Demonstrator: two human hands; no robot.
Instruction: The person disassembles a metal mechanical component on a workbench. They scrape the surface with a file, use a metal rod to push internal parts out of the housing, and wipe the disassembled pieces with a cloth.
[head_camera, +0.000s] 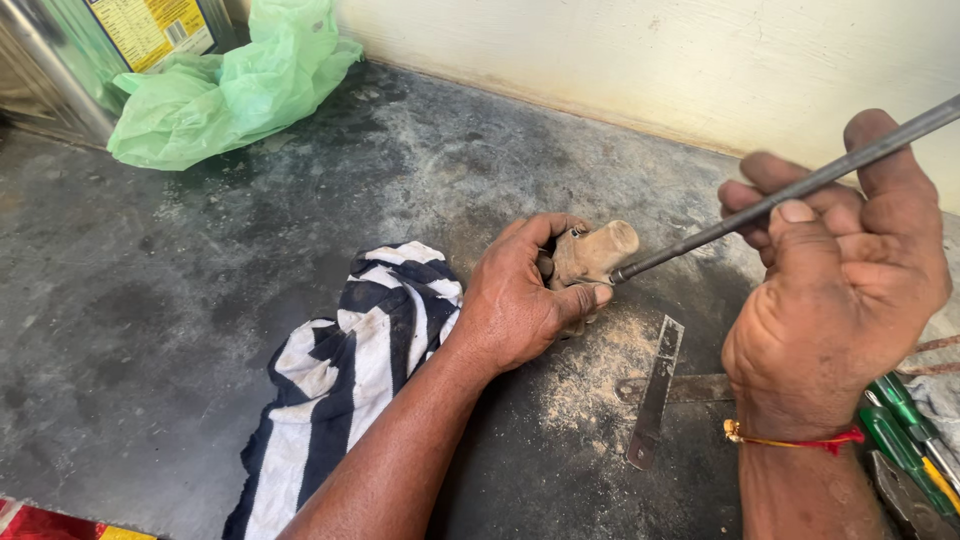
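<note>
My left hand (520, 300) clamps the dusty tan metal fitting (592, 255) against the dark bench (150, 300), just right of the striped rag (350, 370). My right hand (840, 280) is fisted round a long steel rod (760, 205), tip touching the fitting's near side. Risk: the tip skids off the dusty casting into my left thumb, since only fingers hold the part. Hacksaw blade pieces (655, 390) lie near, in the powder.

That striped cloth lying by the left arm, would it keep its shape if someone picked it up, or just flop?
The striped cloth would probably flop: it lies crumpled in soft folds on the dark worktop. It looks thin, so it is likely light for its size. Pushed, it would more likely bunch up than slide, since the left hand has its forearm resting partly over it.
</note>
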